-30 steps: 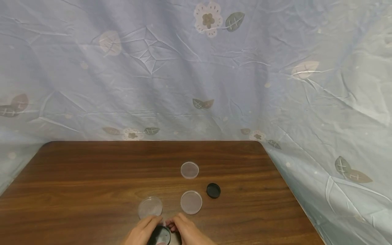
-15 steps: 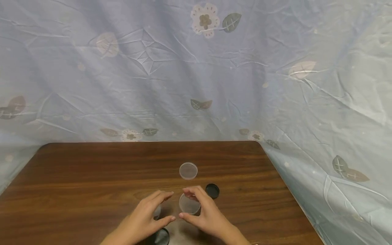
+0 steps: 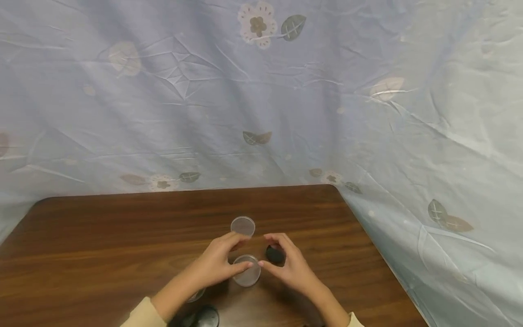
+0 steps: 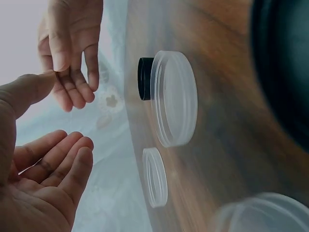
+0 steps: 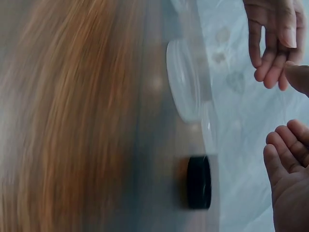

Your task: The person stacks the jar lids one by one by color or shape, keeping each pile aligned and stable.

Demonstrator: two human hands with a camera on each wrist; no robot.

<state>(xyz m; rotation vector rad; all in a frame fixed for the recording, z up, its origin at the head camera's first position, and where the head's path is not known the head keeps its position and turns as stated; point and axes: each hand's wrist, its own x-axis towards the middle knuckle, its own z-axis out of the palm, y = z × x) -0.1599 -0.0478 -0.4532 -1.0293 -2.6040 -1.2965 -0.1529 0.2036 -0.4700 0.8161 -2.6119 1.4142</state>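
Both hands hover over the table with nothing in them, thumbs and fingers bowed toward each other. In the head view my left hand (image 3: 222, 259) overlaps the far and middle clear round dishes. My right hand (image 3: 290, 263) faces it, its fingers in front of the small black round lid (image 3: 275, 255). Below and between the hands lies the middle clear dish (image 3: 247, 274), shallow and rimmed. The far clear dish (image 3: 243, 225) lies beyond it. In the left wrist view the fingers (image 4: 72, 179) of my left hand are loosely bent, apart from every object.
Another clear dish (image 3: 197, 295) is mostly hidden under my left forearm. A larger black round piece (image 3: 207, 316) sits at the near edge of the view. The brown wooden table (image 3: 122, 231) ends at a patterned fabric curtain (image 3: 212, 113) at the back and right.
Both hands have left the black round piece near the front and moved forward and up, spreading into a rounded shape over the middle dish. The head view has shifted slightly right.
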